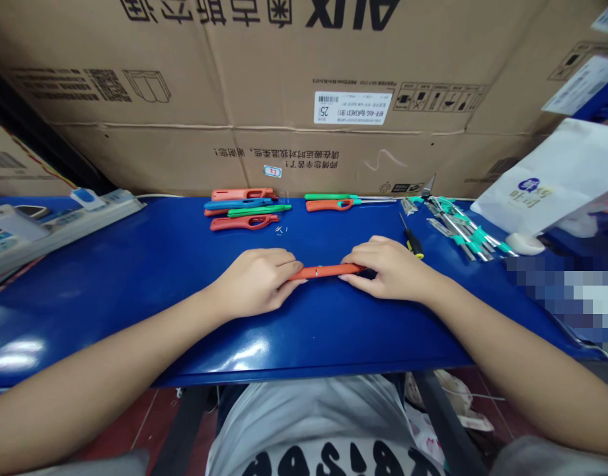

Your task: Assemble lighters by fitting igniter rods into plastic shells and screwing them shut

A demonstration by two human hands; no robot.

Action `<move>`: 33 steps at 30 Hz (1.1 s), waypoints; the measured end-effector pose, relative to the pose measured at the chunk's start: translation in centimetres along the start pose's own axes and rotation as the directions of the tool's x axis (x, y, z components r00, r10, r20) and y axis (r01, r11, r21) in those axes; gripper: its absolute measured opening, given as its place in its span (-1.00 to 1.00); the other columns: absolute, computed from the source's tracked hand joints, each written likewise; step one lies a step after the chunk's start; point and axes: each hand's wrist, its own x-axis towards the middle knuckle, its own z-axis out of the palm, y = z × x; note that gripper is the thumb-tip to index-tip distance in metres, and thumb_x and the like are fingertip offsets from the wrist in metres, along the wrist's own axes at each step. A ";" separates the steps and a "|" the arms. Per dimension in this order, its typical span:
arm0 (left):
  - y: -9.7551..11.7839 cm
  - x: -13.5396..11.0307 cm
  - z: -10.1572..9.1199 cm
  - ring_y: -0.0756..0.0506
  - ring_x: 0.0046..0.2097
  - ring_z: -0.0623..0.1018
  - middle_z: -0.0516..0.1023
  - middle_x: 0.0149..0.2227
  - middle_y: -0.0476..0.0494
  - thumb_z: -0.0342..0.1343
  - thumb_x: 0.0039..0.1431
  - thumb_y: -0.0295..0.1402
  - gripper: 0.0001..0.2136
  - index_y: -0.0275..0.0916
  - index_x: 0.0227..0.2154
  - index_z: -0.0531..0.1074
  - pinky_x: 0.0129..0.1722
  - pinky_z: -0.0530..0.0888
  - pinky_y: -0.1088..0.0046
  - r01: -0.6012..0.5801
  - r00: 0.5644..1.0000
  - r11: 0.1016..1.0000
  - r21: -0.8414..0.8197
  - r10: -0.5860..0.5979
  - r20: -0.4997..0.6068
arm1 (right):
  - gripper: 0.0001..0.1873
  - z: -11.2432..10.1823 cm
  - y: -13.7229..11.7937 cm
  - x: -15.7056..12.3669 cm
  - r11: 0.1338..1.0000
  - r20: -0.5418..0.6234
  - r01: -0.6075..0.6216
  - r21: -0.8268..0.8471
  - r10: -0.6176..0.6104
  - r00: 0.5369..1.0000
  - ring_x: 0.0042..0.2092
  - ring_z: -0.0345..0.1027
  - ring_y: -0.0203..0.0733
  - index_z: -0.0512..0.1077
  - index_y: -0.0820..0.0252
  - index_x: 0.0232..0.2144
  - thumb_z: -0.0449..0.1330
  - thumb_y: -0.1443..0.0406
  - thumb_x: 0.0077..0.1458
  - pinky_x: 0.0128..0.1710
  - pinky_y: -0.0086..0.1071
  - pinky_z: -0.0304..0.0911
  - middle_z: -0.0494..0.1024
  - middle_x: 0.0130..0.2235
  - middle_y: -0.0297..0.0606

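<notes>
A: Entry: hands?

B: Left hand (257,281) and right hand (390,268) are apart, each with its fingers pinched on one end of the orange lighter (326,271). Left has the left end, right has the right end.

A: Position of the lighter?

B: It lies level and crosswise at the middle of the blue surface (160,264), low over it or resting on it; I cannot tell which.

A: Other stock on the surface?

B: At the back, left of centre, is a small heap of lighters (244,208) in orange, blue and green, lying side by side. Just right of it is a green and orange pair (334,201). A screwdriver (412,239) with a black and yellow grip lies just beyond the right hand. Further right is a loose pile of metal rods (457,228) with teal ends.

A: Containers?

B: A white bag (556,178) lies at the right edge, behind the rods; its contents are not visible. Large cardboard boxes (234,86) are stacked along the back, closed. A power strip (61,221) sits at the far left. None of the lighters or rods is in a container; all lie bare on the surface.
</notes>
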 end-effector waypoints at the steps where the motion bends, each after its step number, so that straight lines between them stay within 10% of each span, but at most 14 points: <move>1: -0.2 0.0 -0.1 -0.12 -0.31 0.56 0.60 -0.32 -0.17 -0.02 0.44 -0.29 -0.72 -0.32 -0.25 0.56 -0.31 0.45 0.35 0.000 1.000 1.000 0.006 0.000 -0.009 | -0.71 -0.1 0.2 -0.1 1.000 -0.008 0.001 -0.006 -0.001 1.000 -0.32 0.43 -0.16 0.54 0.21 -0.23 0.15 0.13 0.33 -0.18 -0.25 0.14 0.62 -0.31 -0.22; 7: -0.5 -0.1 -0.4 -0.12 -0.31 0.54 0.59 -0.32 -0.17 -0.02 0.43 -0.28 -0.71 -0.31 -0.26 0.55 -0.31 0.42 0.35 0.035 0.999 0.999 -0.041 -0.035 -0.001 | -0.62 0.3 0.7 -0.4 0.997 -0.041 0.058 -0.060 -0.061 0.997 -0.36 0.40 -0.18 0.52 0.23 -0.29 0.06 0.10 0.40 -0.21 -0.28 0.14 0.62 -0.35 -0.22; 11: -0.2 0.6 -0.7 -0.09 -0.37 0.49 0.53 -0.40 -0.12 0.03 0.38 -0.21 -0.71 -0.30 -0.32 0.52 -0.37 0.37 0.39 0.279 0.958 0.909 -0.311 -0.242 0.152 | -0.61 0.1 0.4 -0.1 0.993 0.004 -0.015 -0.118 0.015 1.000 -0.36 0.40 -0.15 0.49 0.23 -0.28 0.01 0.12 0.42 -0.23 -0.27 0.13 0.61 -0.34 -0.21; 17: 0.9 2.1 -0.5 0.07 -0.63 0.25 0.36 -0.56 0.02 0.05 0.31 -0.07 -0.65 -0.31 -0.33 0.46 -0.67 0.17 0.56 0.729 0.634 -0.036 -0.684 -0.342 0.694 | -0.44 0.2 -0.9 0.5 0.999 0.004 -0.039 0.002 0.039 0.999 -0.18 0.49 -0.08 0.33 0.21 0.15 0.10 -0.06 0.33 -0.25 -0.32 0.19 0.59 -0.05 -0.13; 20: 1.7 2.2 -0.6 0.10 -0.65 0.12 0.25 -0.61 0.09 0.02 0.34 -0.04 -0.63 -0.30 -0.27 0.46 -0.71 0.00 0.59 0.722 0.612 -0.199 -0.662 -0.263 0.746 | -0.44 0.4 -1.7 0.6 0.999 0.052 0.030 0.022 -0.031 0.998 -0.18 0.48 -0.09 0.36 0.18 0.12 0.08 -0.10 0.32 -0.32 -0.35 0.15 0.58 -0.11 -0.17; 23: 2.4 1.9 -0.9 0.08 -0.63 0.19 0.31 -0.59 0.06 -0.03 0.37 0.00 -0.59 -0.27 -0.31 0.45 -0.67 0.07 0.57 0.708 0.679 0.004 -0.707 -0.280 0.678 | -0.58 0.3 -2.3 0.5 0.998 0.059 0.058 0.039 -0.060 0.996 -0.20 0.48 -0.14 0.40 0.17 0.05 0.01 0.01 0.40 -0.34 -0.36 0.11 0.57 -0.17 -0.21; 28: 2.7 1.1 -1.1 -0.06 -0.28 0.54 0.58 -0.30 -0.07 0.07 0.36 -0.11 -0.71 -0.23 -0.14 0.53 -0.26 0.39 0.44 0.360 0.927 0.749 -0.557 -0.217 0.307 | -0.63 0.0 -2.8 0.1 0.991 0.069 0.100 0.084 -0.106 0.992 -0.23 0.45 -0.17 0.44 0.19 -0.04 -0.03 0.08 0.43 -0.32 -0.35 0.12 0.56 -0.19 -0.22; 33: 2.3 0.6 -0.7 -0.10 -0.28 0.58 0.60 -0.28 -0.08 -0.01 0.43 -0.19 -0.74 -0.23 -0.12 0.50 -0.29 0.37 0.43 0.196 0.940 0.898 -0.394 -0.057 0.338 | -0.65 0.4 -3.2 0.2 0.990 0.149 0.116 0.079 -0.127 0.981 -0.29 0.40 -0.17 0.44 0.23 -0.13 -0.03 0.13 0.43 -0.32 -0.33 0.11 0.55 -0.24 -0.22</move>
